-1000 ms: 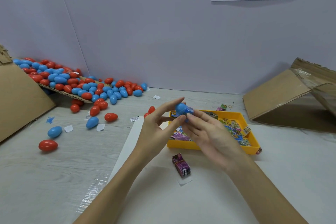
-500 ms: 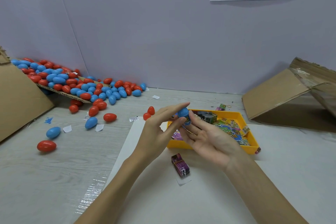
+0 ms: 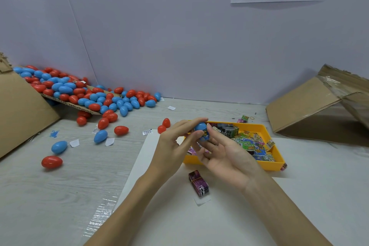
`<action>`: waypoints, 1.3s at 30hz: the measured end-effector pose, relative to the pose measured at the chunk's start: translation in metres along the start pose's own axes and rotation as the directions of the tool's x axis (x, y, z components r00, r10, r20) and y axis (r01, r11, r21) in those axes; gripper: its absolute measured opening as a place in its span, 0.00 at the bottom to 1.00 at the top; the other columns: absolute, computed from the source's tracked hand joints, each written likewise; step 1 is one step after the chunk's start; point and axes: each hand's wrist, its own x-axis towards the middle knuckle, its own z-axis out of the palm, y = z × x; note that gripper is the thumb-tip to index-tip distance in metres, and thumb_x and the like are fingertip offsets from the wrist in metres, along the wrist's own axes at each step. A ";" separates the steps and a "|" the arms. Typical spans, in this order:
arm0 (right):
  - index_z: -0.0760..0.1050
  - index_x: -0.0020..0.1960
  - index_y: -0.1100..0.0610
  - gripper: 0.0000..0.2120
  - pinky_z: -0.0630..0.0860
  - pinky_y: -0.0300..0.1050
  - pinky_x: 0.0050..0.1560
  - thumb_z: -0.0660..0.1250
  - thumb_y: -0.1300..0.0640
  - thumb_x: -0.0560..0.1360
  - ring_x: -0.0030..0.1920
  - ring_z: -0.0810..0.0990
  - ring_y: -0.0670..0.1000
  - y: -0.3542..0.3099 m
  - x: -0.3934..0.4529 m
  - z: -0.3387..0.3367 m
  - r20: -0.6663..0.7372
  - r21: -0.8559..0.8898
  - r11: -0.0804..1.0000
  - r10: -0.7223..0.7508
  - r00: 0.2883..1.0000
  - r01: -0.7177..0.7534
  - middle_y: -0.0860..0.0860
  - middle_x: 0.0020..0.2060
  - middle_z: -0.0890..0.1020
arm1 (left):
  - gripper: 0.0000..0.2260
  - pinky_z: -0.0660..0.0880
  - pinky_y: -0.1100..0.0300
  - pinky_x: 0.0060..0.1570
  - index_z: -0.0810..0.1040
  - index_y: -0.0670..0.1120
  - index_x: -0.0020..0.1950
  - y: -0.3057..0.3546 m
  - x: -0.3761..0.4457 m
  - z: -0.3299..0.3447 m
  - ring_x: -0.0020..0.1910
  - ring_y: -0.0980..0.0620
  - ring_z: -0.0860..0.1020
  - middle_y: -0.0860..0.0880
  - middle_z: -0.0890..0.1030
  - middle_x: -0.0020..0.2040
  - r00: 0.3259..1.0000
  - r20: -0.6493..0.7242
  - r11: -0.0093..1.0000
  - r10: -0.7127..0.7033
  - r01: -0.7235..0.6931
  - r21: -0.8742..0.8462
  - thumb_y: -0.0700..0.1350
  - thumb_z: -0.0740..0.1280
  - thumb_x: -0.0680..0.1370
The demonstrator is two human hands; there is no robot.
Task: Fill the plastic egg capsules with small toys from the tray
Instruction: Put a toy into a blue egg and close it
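Observation:
A blue egg capsule (image 3: pixel 202 131) is held above the left end of the yellow tray (image 3: pixel 273 165). My left hand (image 3: pixel 175 146) pinches its upper half between thumb and fingers. My right hand (image 3: pixel 223 152), palm up, supports the lower half with its fingers curled round it; a bit of printed toy packet shows at the capsule's seam. The tray holds several small packaged toys (image 3: pixel 251 144). A purple toy box (image 3: pixel 198 182) lies on the white mat below my hands.
A heap of red and blue egg capsules (image 3: pixel 83 94) spills off a cardboard flap at the back left, with loose ones (image 3: pixel 52 162) scattered on the table. Cardboard boxes stand at the far left (image 3: pixel 20 110) and back right (image 3: pixel 311 104). Paper scraps (image 3: pixel 74 143) lie around.
Both hands have lowered slightly with the capsule. My right hand has turned more palm up and its fingers have spread away from the top of the egg.

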 end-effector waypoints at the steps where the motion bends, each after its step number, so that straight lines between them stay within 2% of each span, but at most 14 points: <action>1: 0.84 0.58 0.63 0.17 0.79 0.40 0.40 0.73 0.53 0.75 0.47 0.87 0.54 0.000 0.000 0.000 0.004 0.010 1.000 0.010 1.000 -0.010 0.57 0.49 0.86 | 0.14 0.78 0.54 0.58 0.82 0.49 0.67 0.001 0.000 0.001 0.58 0.45 0.81 0.53 0.84 0.57 1.000 -0.008 1.000 0.002 -0.001 0.011 0.46 0.67 0.82; 3: 0.80 0.64 0.64 0.22 0.79 0.42 0.47 0.71 0.50 0.78 0.50 0.86 0.54 0.001 0.001 0.000 0.021 0.022 0.999 0.032 0.999 -0.032 0.58 0.56 0.85 | 0.13 0.79 0.54 0.56 0.82 0.49 0.66 0.001 -0.001 0.004 0.54 0.46 0.81 0.53 0.84 0.55 0.999 -0.036 0.999 0.011 -0.009 0.036 0.43 0.68 0.82; 5: 0.79 0.67 0.64 0.23 0.79 0.44 0.53 0.70 0.49 0.79 0.54 0.85 0.54 0.001 0.001 -0.001 0.033 0.008 0.999 0.035 0.999 -0.035 0.59 0.62 0.84 | 0.14 0.78 0.58 0.55 0.82 0.49 0.66 0.002 -0.001 0.004 0.50 0.47 0.81 0.53 0.84 0.55 0.998 -0.066 0.998 0.023 -0.019 0.054 0.41 0.71 0.81; 8: 0.81 0.65 0.63 0.21 0.79 0.43 0.58 0.72 0.51 0.77 0.58 0.84 0.53 0.000 0.000 -0.001 0.034 0.013 0.999 0.034 0.999 -0.034 0.59 0.62 0.84 | 0.16 0.76 0.64 0.55 0.81 0.51 0.68 0.004 -0.001 0.004 0.50 0.49 0.80 0.54 0.84 0.55 0.998 -0.055 0.999 0.025 -0.022 0.049 0.42 0.72 0.80; 10: 0.83 0.62 0.63 0.20 0.79 0.43 0.56 0.74 0.52 0.76 0.56 0.85 0.53 0.000 -0.001 -0.001 0.033 0.025 0.999 0.047 0.998 -0.048 0.59 0.61 0.84 | 0.14 0.76 0.64 0.55 0.82 0.51 0.66 0.003 -0.001 0.003 0.50 0.49 0.81 0.53 0.84 0.55 0.999 -0.041 0.999 0.027 -0.026 0.030 0.42 0.71 0.80; 15: 0.83 0.61 0.63 0.20 0.83 0.43 0.45 0.75 0.53 0.74 0.55 0.86 0.56 0.001 -0.001 0.000 -0.002 0.057 0.997 0.054 0.999 -0.054 0.59 0.60 0.84 | 0.13 0.77 0.62 0.55 0.84 0.50 0.64 0.003 0.001 0.002 0.49 0.52 0.81 0.52 0.85 0.56 0.999 -0.023 0.996 -0.025 0.022 -0.087 0.42 0.71 0.80; 19: 0.84 0.58 0.63 0.18 0.81 0.41 0.41 0.75 0.53 0.74 0.52 0.87 0.55 0.004 -0.001 0.002 -0.002 0.065 0.995 0.070 0.998 -0.070 0.58 0.60 0.85 | 0.14 0.77 0.59 0.53 0.85 0.49 0.64 0.004 0.002 -0.002 0.46 0.53 0.79 0.49 0.82 0.50 0.999 0.028 0.994 -0.044 0.047 -0.104 0.46 0.71 0.79; 22: 0.85 0.57 0.63 0.17 0.80 0.40 0.39 0.75 0.53 0.74 0.50 0.87 0.54 0.007 0.000 0.002 0.007 0.091 0.993 0.079 0.997 -0.079 0.57 0.58 0.85 | 0.13 0.75 0.62 0.55 0.85 0.47 0.63 0.003 0.002 -0.004 0.48 0.54 0.79 0.47 0.81 0.50 0.999 0.029 0.994 -0.033 0.035 -0.103 0.43 0.71 0.79; 27: 0.85 0.58 0.63 0.17 0.79 0.39 0.40 0.74 0.52 0.75 0.49 0.87 0.53 0.007 0.000 0.002 0.014 0.091 0.992 0.089 0.996 -0.090 0.56 0.56 0.86 | 0.13 0.78 0.55 0.50 0.84 0.47 0.64 0.005 0.001 0.000 0.44 0.52 0.78 0.51 0.80 0.47 1.000 0.002 1.000 0.022 -0.022 0.011 0.38 0.70 0.81; 31: 0.86 0.55 0.64 0.15 0.78 0.40 0.38 0.74 0.52 0.76 0.47 0.87 0.55 0.007 0.000 0.002 0.000 0.093 0.990 0.104 0.995 -0.104 0.55 0.51 0.86 | 0.10 0.76 0.61 0.49 0.85 0.42 0.60 0.005 0.000 0.001 0.48 0.52 0.80 0.53 0.82 0.48 0.994 -0.043 0.984 0.104 -0.097 0.151 0.37 0.67 0.82; 35: 0.85 0.57 0.64 0.19 0.78 0.39 0.40 0.74 0.51 0.75 0.48 0.87 0.53 0.007 0.000 0.003 -0.007 0.065 0.994 0.093 0.996 -0.092 0.55 0.56 0.86 | 0.09 0.77 0.60 0.52 0.85 0.44 0.59 0.009 0.000 0.000 0.47 0.50 0.80 0.51 0.84 0.48 0.998 -0.034 0.995 0.045 -0.042 0.088 0.38 0.69 0.82; 39: 0.84 0.60 0.64 0.21 0.77 0.39 0.43 0.75 0.50 0.73 0.46 0.86 0.51 0.004 -0.001 0.003 -0.005 0.029 0.997 0.074 0.997 -0.074 0.56 0.58 0.86 | 0.09 0.77 0.64 0.54 0.84 0.47 0.60 0.014 -0.003 0.003 0.54 0.51 0.82 0.53 0.85 0.51 0.998 -0.013 0.998 -0.060 0.059 -0.036 0.41 0.70 0.81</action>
